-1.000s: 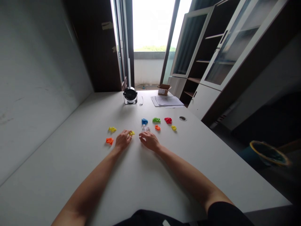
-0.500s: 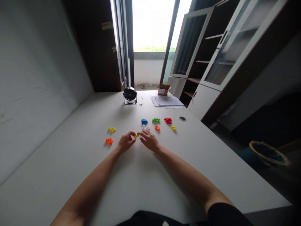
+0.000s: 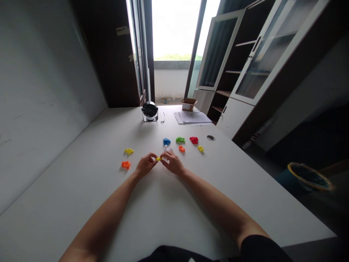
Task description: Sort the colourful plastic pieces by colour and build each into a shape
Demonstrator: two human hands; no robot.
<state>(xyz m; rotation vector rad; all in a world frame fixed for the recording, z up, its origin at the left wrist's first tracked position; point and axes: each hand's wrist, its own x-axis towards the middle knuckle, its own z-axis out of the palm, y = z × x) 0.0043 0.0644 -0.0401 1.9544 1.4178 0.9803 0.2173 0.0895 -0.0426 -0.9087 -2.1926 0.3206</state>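
A small yellow plastic piece [image 3: 158, 159] is pinched between my two hands, just above the white table [image 3: 152, 211]. My left hand [image 3: 145, 165] grips its left end with thumb and fingertips. On its right end, the fingers of my right hand [image 3: 173, 163] close in the same way. White or clear pieces [image 3: 167, 148] lie right behind my right fingers, partly covered by them. Farther back are a blue piece [image 3: 167, 141], a green piece [image 3: 180, 139] and a red piece [image 3: 193, 140]. An orange piece [image 3: 181, 149] and another yellow piece [image 3: 200, 149] lie to the right.
Left of my hands lie a yellow piece [image 3: 129, 151] and an orange piece [image 3: 125, 165]. A black and silver round device [image 3: 149, 111], papers [image 3: 192, 117] and a small open cardboard box [image 3: 188, 104] stand toward the back. A cable hole [image 3: 211, 138] pierces the tabletop at right.
My right fingertips have closed onto the right end of the yellow piece, which now lies more level between both hands. The pieces on the table have not moved.
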